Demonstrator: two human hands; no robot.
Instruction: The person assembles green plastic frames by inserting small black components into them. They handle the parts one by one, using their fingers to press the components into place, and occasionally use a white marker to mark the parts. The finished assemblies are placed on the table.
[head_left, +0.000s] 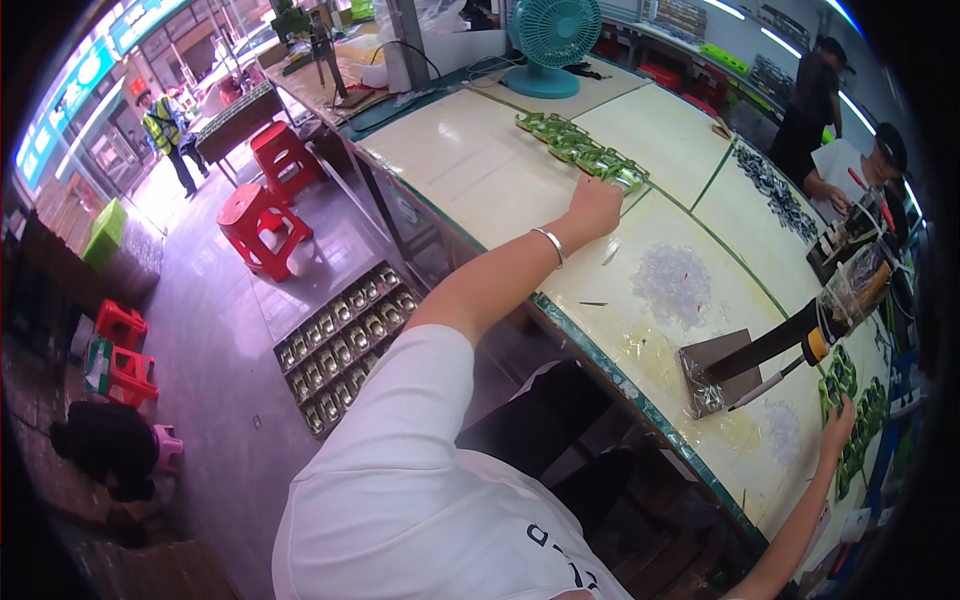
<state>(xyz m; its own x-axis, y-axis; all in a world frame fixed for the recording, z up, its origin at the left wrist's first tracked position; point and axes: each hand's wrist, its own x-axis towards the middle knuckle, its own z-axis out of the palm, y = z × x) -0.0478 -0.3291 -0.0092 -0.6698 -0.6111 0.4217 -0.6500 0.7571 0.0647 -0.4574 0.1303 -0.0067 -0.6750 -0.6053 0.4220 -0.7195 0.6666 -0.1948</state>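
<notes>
At the far end of the table (440,150), a fan (553,45). Nearer than the fan, a row of parts (580,148), with the left hand (597,205) at its near end. To the right of that hand and nearer, a pile of small bits (672,285); past it, a stand (735,365). Right of the stand, a second pile (785,430), then the right hand (838,425) at more parts (850,380). Left of the table, a tray (301,398); beyond the tray, on the floor (210,400), two stools (240,205).
</notes>
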